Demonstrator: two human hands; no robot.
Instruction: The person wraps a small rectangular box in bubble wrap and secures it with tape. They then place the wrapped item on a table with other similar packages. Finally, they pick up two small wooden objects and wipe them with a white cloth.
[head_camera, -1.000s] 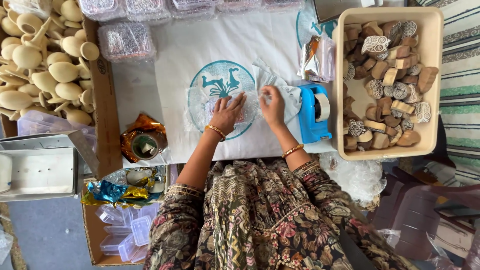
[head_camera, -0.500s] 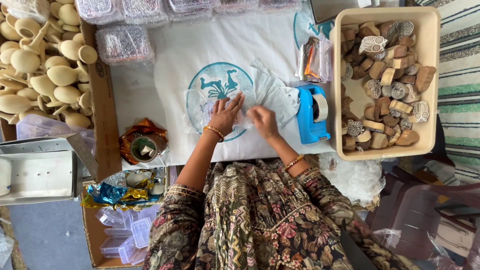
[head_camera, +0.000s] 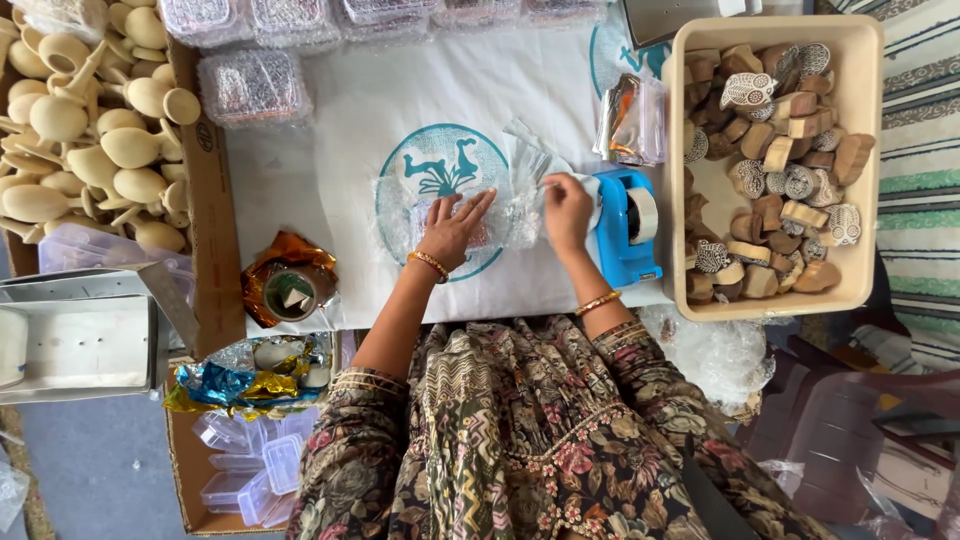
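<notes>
White cloth-covered table (head_camera: 330, 190) with a teal emblem, crowded on all sides. Left hand (head_camera: 455, 228) lies flat, fingers spread, pressing a bubble-wrapped packet (head_camera: 500, 215) at the cloth's centre. Right hand (head_camera: 567, 208) pinches the wrap's edge beside the blue tape dispenser (head_camera: 628, 225). Judged: wrapping stage; sealing needs tape with the fold held shut.

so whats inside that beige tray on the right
The beige tray holds a heap of carved wooden stamp blocks, with bare floor at its left; lower blocks are covered.
</notes>
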